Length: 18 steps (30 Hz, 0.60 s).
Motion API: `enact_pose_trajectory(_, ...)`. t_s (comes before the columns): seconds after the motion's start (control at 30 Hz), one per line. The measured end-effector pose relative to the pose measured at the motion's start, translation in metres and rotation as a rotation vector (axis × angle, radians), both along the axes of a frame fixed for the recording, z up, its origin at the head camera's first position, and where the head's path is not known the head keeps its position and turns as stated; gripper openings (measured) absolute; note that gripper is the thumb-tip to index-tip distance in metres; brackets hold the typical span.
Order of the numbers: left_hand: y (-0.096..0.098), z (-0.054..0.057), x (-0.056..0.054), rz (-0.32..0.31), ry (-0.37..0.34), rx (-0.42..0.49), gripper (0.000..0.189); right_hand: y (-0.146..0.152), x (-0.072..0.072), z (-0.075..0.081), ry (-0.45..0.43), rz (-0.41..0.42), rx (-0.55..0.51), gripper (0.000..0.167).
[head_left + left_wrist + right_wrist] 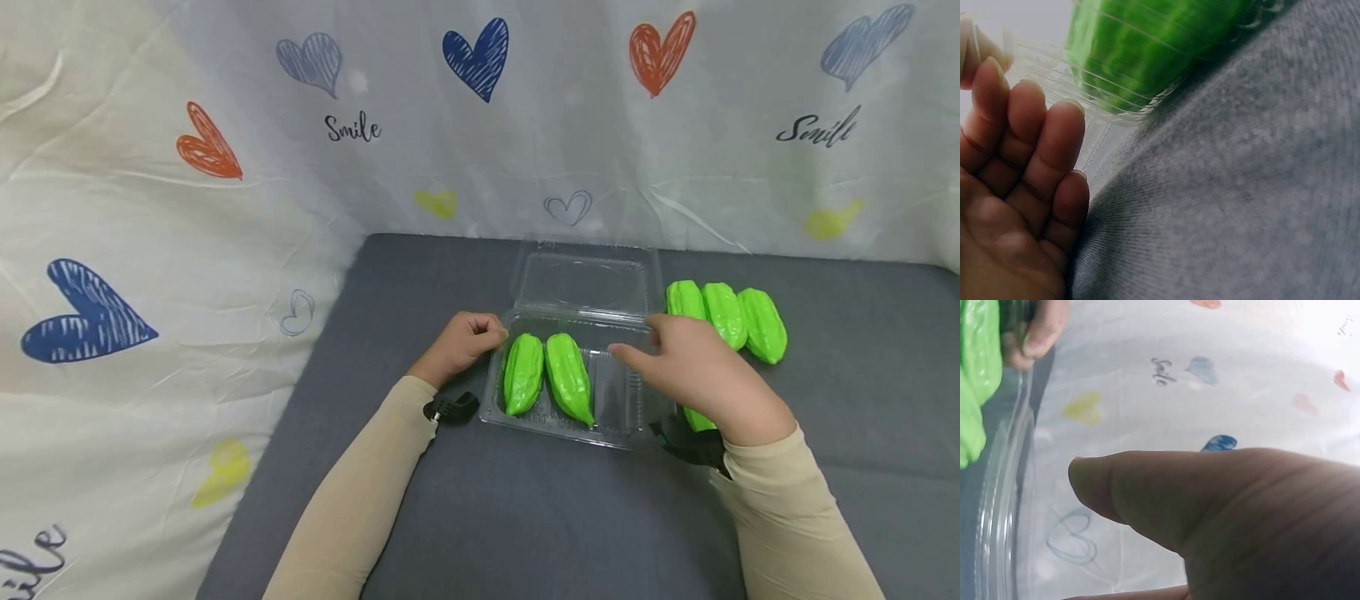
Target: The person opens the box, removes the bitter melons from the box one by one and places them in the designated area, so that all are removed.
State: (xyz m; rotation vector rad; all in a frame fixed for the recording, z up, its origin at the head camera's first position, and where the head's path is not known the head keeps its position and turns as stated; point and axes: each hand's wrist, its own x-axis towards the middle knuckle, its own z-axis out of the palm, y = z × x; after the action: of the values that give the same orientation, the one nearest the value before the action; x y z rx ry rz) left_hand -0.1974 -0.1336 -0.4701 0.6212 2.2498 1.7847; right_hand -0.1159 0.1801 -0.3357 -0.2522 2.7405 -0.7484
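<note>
A clear plastic clamshell container (618,408) stands with its lid (583,279) folded back toward the wall. Inside its left part lie two bright green, ridged bitter melons, one at the left (522,375) and one beside it (570,379). At the upper left corner my left hand (465,342) pinches the rim between thumb and forefinger. In the left wrist view its other fingers (1063,140) bend loosely beside the container wall. My right hand (701,367) hovers over the container's right edge, thumb stretched out, with nothing seen in its grasp.
Right of the container, three more green bitter melons (763,325) lie in a row on the grey cloth (540,517). Another melon (697,419) shows partly beneath my right hand. A white curtain with hearts (480,142) hangs behind and at the left.
</note>
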Motion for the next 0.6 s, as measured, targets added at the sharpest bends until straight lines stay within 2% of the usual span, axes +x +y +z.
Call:
enact_pose_trajectory(0.13, 0.002, 0.001, 0.0, -0.002, -0.003, 0.001, 0.034, -0.011, -0.001, 0.001, -0.037, 0.0, -0.034, 0.052)
enact_pose_trajectory(0.23, 0.002, 0.001, 0.0, -0.003, -0.002, 0.001, 0.034, -0.02, -0.002, 0.0, -0.016, 0.007, -0.045, 0.044)
enact_pose_trajectory(0.4, 0.002, 0.001, 0.001, 0.0, 0.002, 0.008, 0.033, -0.031, -0.006, -0.002, 0.035, 0.026, -0.051, 0.041)
enact_pose_trajectory(0.6, 0.001, 0.002, 0.001, 0.002, -0.002, 0.001, 0.032, -0.04, -0.013, -0.009, 0.003, 0.02, -0.07, 0.036)
